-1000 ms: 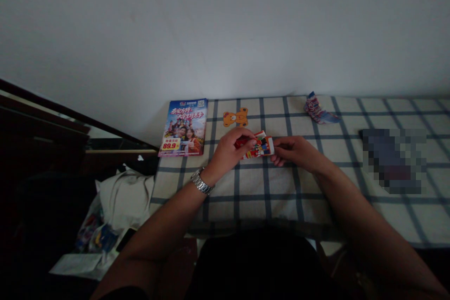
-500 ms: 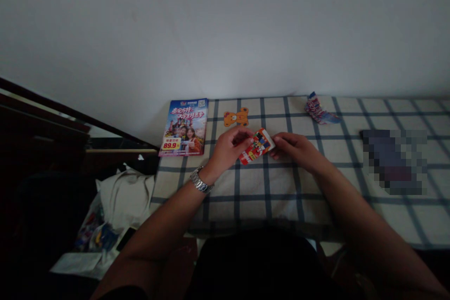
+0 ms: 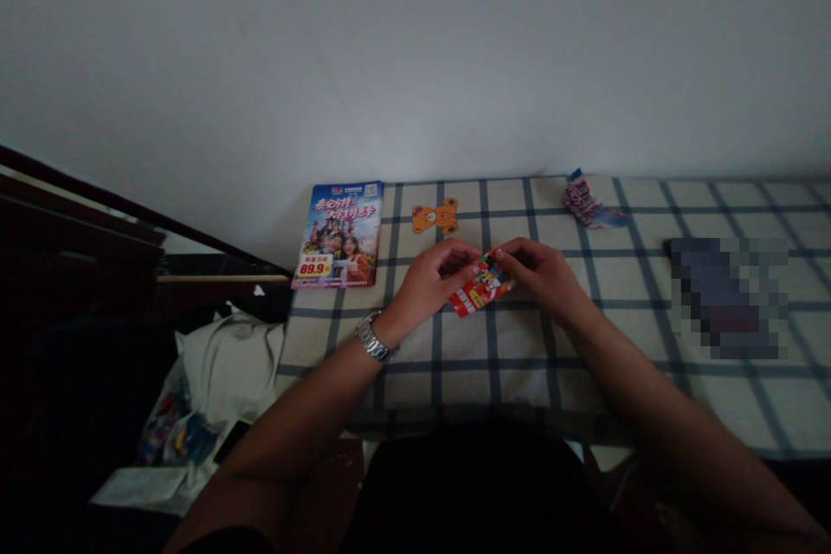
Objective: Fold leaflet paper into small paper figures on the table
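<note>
Both my hands meet over the checked tablecloth [image 3: 493, 346] on a small red printed card or packet [image 3: 477, 292]. My left hand [image 3: 428, 281], with a metal watch at the wrist, pinches its left end. My right hand [image 3: 538, 273] grips its upper right end with curled fingers. The card is tilted, its lower left corner pointing toward me. Part of it is hidden under my fingers.
A colourful brochure [image 3: 341, 234] lies at the table's far left corner, an orange bear cut-out [image 3: 434, 216] beside it. A small folded patterned paper [image 3: 588, 203] sits by the wall. A blurred dark patch [image 3: 727, 294] lies at right. Bags and cloth [image 3: 214, 363] lie on the floor at left.
The card has turned from nearly level to tilted. My right hand has moved left and closed over the card's upper end; both hands are now closer together.
</note>
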Motion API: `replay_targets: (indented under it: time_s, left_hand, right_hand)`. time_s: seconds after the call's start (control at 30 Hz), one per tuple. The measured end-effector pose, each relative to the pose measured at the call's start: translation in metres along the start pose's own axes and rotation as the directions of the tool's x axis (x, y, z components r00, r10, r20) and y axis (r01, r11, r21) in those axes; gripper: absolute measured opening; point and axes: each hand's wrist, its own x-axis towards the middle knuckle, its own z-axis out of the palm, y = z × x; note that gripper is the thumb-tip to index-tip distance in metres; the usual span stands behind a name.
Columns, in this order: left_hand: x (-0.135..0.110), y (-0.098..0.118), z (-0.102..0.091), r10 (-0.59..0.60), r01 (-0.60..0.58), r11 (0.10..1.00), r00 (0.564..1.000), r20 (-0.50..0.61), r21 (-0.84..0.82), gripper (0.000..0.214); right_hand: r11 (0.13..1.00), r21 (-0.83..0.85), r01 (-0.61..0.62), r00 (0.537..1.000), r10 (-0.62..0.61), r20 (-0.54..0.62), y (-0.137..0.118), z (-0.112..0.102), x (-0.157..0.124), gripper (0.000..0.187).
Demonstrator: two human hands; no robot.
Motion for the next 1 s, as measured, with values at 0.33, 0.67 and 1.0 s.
replay_targets:
  time_s: [0.33,0.67,1.0]
  left_hand:
    - [0.000,-0.003,-0.002,0.033,-0.031,0.998,0.999,-0.034,0.055,0.019]
    - [-0.001,-0.006,-0.001,0.014,-0.012,0.999,0.998,-0.060,0.042,0.019]
    - [0.000,0.002,-0.002,0.025,-0.021,0.996,0.998,-0.058,0.083,0.015]
  right_hand:
    - [0.997,-0.060,0.056,0.996,-0.060,-0.062,0.009,0.000,-0.001,0.039]
    - [0.997,-0.049,0.066,0.996,-0.069,-0.063,0.012,0.001,-0.002,0.037]
    - [0.996,-0.029,0.081,0.994,-0.083,-0.068,0.005,0.002,-0.003,0.034]
